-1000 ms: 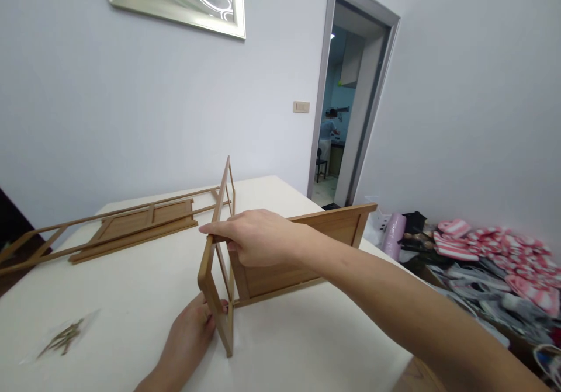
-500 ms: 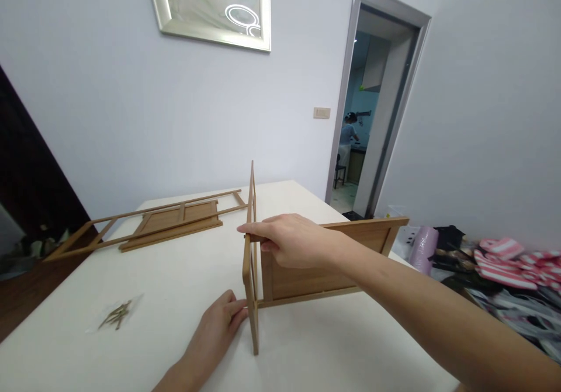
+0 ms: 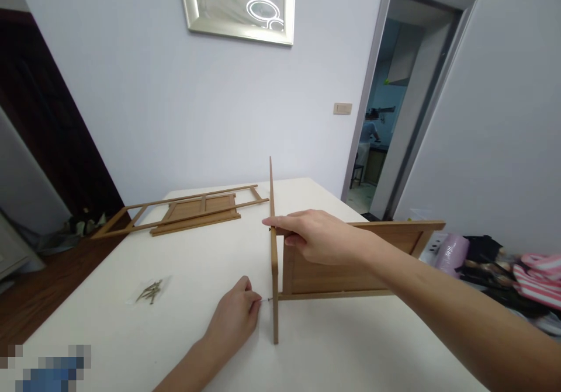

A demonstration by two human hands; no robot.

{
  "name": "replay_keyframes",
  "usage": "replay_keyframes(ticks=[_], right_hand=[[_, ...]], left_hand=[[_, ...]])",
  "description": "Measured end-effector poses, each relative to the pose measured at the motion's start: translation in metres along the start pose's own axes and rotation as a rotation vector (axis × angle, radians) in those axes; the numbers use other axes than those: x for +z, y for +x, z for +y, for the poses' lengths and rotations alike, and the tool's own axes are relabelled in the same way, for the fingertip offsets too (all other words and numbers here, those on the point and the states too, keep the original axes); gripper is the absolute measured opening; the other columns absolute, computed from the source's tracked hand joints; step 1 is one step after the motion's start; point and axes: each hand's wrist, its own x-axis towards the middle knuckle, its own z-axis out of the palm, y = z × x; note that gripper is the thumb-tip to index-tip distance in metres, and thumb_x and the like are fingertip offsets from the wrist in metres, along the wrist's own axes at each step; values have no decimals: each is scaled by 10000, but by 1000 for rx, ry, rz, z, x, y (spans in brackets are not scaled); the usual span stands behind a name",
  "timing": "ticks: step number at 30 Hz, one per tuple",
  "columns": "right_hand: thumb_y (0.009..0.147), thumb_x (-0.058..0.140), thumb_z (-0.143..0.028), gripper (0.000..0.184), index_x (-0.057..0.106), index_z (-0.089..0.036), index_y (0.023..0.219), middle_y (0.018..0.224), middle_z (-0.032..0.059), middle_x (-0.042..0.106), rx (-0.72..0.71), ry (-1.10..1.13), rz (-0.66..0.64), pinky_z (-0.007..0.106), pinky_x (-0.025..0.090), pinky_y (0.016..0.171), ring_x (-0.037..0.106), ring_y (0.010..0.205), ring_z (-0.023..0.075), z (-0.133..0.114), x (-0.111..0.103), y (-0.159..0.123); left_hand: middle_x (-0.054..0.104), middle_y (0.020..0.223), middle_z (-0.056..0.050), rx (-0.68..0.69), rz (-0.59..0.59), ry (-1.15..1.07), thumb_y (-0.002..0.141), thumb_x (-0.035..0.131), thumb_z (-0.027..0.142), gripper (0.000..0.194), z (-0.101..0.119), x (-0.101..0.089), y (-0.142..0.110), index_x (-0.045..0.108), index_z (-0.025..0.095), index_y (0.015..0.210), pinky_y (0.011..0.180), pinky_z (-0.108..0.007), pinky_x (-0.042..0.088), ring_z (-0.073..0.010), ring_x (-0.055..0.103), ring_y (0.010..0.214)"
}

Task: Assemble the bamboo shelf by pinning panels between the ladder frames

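A bamboo side frame (image 3: 274, 246) stands on edge on the white table (image 3: 131, 333), seen end-on as a thin upright strip. A bamboo panel (image 3: 394, 246) stands on its long edge against it, running to the right. My right hand (image 3: 315, 237) grips the top where frame and panel meet. My left hand (image 3: 234, 316) is low on the frame's left side. Its fingers pinch a small screw (image 3: 265, 299) pointing at the frame's lower part.
Another bamboo frame with a panel (image 3: 193, 212) lies flat at the table's far end. A clear bag of screws (image 3: 149, 291) lies on the left of the table. Clothes and a purple roll (image 3: 451, 246) are piled at the right. A person stands beyond the open doorway (image 3: 377, 141).
The view has swung left, so the standing frame now shows end-on. My left hand has let go of the frame's lower rail and now pinches a screw against it. My right hand keeps its grip.
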Motion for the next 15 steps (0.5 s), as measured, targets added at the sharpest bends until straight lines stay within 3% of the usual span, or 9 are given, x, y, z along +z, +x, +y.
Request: replay_keyframes(ticks=[7,15], right_hand=[[857,494,-88,544,518,-258,1373,1094,69,719,15,-14,-3,296,480,765,659,933,216,-2,-2,0],[892,474,-122,509,507,-266,1378,1182,58,695,-10,9,5,322,481,849,642,1040,229,3,3,0]], left_hand=[[535,863,-27,9,-29,-6,883,446,160,311,0,-2,4,719,208,741,709,-251,405,-127,573,751],[532,840,-21,8,22,-108,891,453,175,306,-4,5,1,717,204,738,700,-245,407,-124,565,747]])
